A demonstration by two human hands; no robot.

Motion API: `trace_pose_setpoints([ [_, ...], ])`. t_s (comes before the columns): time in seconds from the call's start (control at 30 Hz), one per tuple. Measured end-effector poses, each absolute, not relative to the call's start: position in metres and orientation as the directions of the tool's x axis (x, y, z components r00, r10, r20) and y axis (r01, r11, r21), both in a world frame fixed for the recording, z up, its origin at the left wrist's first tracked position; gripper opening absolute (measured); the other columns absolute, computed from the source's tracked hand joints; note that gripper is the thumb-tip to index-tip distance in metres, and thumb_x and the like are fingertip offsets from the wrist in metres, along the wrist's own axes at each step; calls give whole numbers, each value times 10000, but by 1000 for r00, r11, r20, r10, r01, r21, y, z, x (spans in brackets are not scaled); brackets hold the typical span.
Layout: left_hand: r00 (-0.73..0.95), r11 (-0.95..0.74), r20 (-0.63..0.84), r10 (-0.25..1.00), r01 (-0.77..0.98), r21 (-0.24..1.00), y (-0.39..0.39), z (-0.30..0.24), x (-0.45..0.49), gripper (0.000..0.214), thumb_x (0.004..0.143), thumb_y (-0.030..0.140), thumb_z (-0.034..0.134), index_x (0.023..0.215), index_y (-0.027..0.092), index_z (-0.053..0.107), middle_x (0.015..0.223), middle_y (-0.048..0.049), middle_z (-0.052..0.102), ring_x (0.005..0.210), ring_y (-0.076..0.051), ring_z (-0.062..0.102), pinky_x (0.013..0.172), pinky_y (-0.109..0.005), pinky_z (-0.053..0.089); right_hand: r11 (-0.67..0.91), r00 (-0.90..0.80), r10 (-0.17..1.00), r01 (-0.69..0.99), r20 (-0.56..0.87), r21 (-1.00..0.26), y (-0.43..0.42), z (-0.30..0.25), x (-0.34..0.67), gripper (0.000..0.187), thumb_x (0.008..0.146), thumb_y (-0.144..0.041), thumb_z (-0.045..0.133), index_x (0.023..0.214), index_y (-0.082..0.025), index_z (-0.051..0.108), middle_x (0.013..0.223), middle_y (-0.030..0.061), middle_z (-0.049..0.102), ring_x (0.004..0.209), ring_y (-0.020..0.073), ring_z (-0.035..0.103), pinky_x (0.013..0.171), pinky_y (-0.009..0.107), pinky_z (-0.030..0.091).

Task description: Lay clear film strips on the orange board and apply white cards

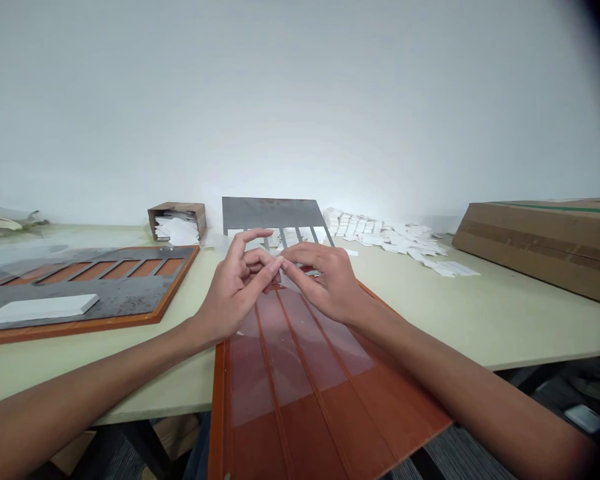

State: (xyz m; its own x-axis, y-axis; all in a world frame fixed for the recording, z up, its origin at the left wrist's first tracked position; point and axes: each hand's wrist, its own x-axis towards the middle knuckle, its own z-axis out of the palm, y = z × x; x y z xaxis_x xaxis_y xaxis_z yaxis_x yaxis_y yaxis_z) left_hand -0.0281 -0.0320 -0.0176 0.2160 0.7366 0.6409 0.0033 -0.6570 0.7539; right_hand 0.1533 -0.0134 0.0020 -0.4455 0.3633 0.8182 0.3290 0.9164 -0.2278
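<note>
My left hand (240, 283) and my right hand (325, 277) meet above the far part of an orange-brown grooved board (330, 427). Thumbs and fingertips of both are pinched together at one spot, while the left index finger sticks up and bends over. What lies between the fingertips is too small and too hidden to make out. Beneath the hands, a clear plastic sheet (300, 360) covers the middle of the board, and its far end is hidden by them. Just beyond stands a grey slotted plate (273, 212), with white pieces showing through its slots.
On the left, another orange-framed board (155, 317) carries a grey slotted plate and a white block (43, 308). A small carton (200, 217) of white papers stands behind. White paper pieces (400, 240) lie scattered at the back right, beside a large cardboard box (545, 247). The near board overhangs the table edge.
</note>
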Motion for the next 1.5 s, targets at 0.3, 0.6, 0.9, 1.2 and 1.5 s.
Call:
trace_pose_setpoints([
  [0.3,235,-642,630,740,-31,766,-32,-19,-31,371,962,328,641,1274,268,450,713,45,561,610,-129,516,604,-248,445,903,-434,426,264,794,-340,-14,3,154,189,931,-178,580,916,-200,767,948,29,770,854,137,698,607,197,549],
  [0.6,230,-575,595,770,-155,804,-27,-22,-31,326,919,209,616,1206,268,472,724,47,582,582,-119,495,542,-229,418,905,-431,408,305,805,-296,-14,1,153,171,891,-184,624,974,-170,773,948,52,771,782,129,699,595,203,589],
  [0.9,275,-618,625,731,-123,776,-27,-25,-32,401,936,210,582,1301,296,439,795,27,579,669,-141,483,628,-255,399,919,-465,373,307,803,-249,-12,1,153,142,906,-205,626,942,-164,757,932,52,764,745,123,688,606,218,580],
  [1.2,317,-695,666,675,-30,718,-33,-25,-34,336,991,242,551,1287,323,417,774,29,504,744,-169,482,764,-319,410,910,-457,414,239,787,-339,-19,6,153,168,952,-235,599,914,-175,751,894,33,749,798,121,673,601,189,532],
  [1.5,311,-718,663,681,110,687,-33,-28,-33,329,987,255,566,1269,315,407,742,36,502,690,-173,483,705,-322,371,944,-463,270,301,844,-137,-16,-1,149,190,916,-157,543,886,-155,730,870,46,745,774,137,667,728,257,559],
])
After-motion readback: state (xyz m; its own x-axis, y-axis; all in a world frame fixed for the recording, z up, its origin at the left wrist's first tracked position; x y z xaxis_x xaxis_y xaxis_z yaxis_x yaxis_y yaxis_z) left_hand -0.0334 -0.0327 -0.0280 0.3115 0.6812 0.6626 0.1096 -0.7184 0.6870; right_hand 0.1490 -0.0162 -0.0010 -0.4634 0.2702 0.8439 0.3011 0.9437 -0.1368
